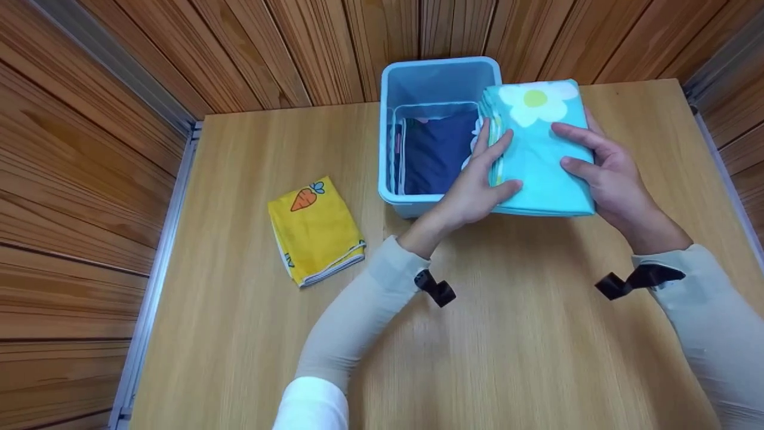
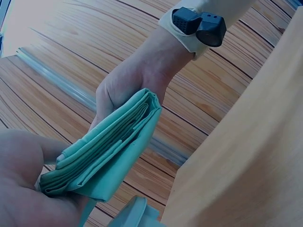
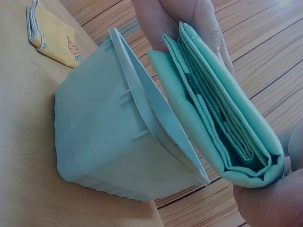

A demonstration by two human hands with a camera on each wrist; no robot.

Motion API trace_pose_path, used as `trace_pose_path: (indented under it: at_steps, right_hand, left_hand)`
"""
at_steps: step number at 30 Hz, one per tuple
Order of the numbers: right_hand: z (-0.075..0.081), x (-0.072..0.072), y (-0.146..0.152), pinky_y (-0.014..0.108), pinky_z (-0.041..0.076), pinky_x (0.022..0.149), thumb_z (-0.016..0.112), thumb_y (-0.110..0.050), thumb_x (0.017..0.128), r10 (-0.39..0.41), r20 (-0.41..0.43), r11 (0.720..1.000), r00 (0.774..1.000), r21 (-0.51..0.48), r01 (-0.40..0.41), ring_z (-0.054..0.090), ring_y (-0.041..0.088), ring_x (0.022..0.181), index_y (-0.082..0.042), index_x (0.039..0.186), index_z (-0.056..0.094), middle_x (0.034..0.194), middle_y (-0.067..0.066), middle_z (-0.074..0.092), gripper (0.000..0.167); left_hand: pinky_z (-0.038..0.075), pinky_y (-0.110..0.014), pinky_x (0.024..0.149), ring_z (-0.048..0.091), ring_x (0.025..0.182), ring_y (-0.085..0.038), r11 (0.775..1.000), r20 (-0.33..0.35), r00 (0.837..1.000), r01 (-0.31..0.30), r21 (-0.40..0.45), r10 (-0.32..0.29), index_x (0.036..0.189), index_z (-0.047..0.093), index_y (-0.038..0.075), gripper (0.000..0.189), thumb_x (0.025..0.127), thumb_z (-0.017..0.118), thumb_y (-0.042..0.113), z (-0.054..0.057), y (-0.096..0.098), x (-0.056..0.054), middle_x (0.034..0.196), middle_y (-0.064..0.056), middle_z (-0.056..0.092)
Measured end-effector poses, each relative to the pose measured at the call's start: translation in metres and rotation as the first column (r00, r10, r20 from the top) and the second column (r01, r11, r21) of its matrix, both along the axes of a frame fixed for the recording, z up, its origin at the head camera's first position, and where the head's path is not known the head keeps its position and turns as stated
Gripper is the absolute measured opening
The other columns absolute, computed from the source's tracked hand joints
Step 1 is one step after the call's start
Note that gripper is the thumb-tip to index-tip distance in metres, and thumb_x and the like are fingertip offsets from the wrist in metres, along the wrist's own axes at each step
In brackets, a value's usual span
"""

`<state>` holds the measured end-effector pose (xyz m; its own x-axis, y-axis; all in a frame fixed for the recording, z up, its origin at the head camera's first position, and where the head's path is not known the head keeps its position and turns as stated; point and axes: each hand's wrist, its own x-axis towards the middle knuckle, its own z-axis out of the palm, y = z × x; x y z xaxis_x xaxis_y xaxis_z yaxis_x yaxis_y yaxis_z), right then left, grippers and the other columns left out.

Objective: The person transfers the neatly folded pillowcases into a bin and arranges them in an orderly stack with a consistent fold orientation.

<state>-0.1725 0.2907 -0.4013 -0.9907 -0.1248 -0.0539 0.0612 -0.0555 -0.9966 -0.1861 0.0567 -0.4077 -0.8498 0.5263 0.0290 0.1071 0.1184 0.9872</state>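
Between both hands is a thick folded turquoise cloth (image 1: 537, 173) with a white flower print, held above the table beside the blue bin. My left hand (image 1: 477, 179) grips its left edge, thumb on top. My right hand (image 1: 618, 173) holds the right edge, fingers lying over the upper face. The left wrist view shows the many layers of the folded cloth (image 2: 104, 146) end-on. Under its left side, the cloth overlaps the rim of the blue bin (image 1: 388, 197). Inside the bin lies a dark navy folded cloth (image 1: 439, 155).
A yellow folded cloth (image 1: 319, 233) with a carrot print lies on the wooden table (image 1: 239, 334), left of the bin. Wood-panelled walls (image 1: 334, 54) stand behind and at the sides, with metal rails (image 1: 164, 239) along the table's side edges.
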Motion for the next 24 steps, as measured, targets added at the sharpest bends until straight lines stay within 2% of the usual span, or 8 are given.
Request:
trace_pose_path:
  at_steps: [7,14,22,24]
  right_hand:
    - [0.002,0.0,-0.005,0.031,0.021,0.122,0.061,-0.004,0.1,0.008,0.007,1.0,1.0,0.003,-0.008,-0.01,0.02,0.156,-0.012,0.144,0.06,0.172,-0.009,0.0,0.044]
    - [0.003,0.0,-0.01,0.035,0.014,0.124,0.061,-0.005,0.101,0.007,0.008,1.0,1.0,0.019,-0.007,-0.009,0.02,0.156,-0.014,0.143,0.061,0.171,-0.01,0.002,0.044]
    - [0.002,-0.003,-0.017,0.036,0.005,0.125,0.058,0.0,0.101,0.015,-0.003,0.999,1.0,0.03,-0.015,-0.011,0.019,0.156,-0.014,0.142,0.062,0.172,-0.009,0.001,0.044]
    - [0.001,-0.004,-0.019,0.036,0.006,0.125,0.057,0.002,0.1,0.021,-0.013,0.999,1.0,0.034,-0.021,-0.01,0.019,0.156,-0.013,0.142,0.062,0.172,-0.008,0.002,0.044]
  left_hand:
    - [0.026,-0.021,0.117,-0.009,0.156,-0.018,1.0,-0.008,1.0,-0.001,-0.005,0.001,0.162,0.022,0.008,0.075,0.099,0.063,0.01,0.0,-0.005,0.001,0.171,-0.003,-0.013]
    - [0.032,-0.018,0.113,-0.002,0.157,-0.019,1.0,-0.018,1.0,-0.001,0.001,0.001,0.162,0.022,0.008,0.075,0.099,0.064,0.008,0.0,-0.01,0.001,0.171,-0.003,-0.013]
    - [0.028,-0.016,0.114,-0.004,0.157,-0.019,1.0,-0.033,0.999,0.004,0.005,-0.004,0.162,0.021,0.006,0.075,0.1,0.062,0.007,0.0,-0.018,0.0,0.17,-0.005,-0.015]
    - [0.029,-0.017,0.114,-0.003,0.157,-0.019,1.0,-0.04,0.999,0.003,0.005,-0.002,0.162,0.021,0.006,0.074,0.1,0.062,0.006,0.0,-0.021,0.001,0.17,-0.005,-0.015]
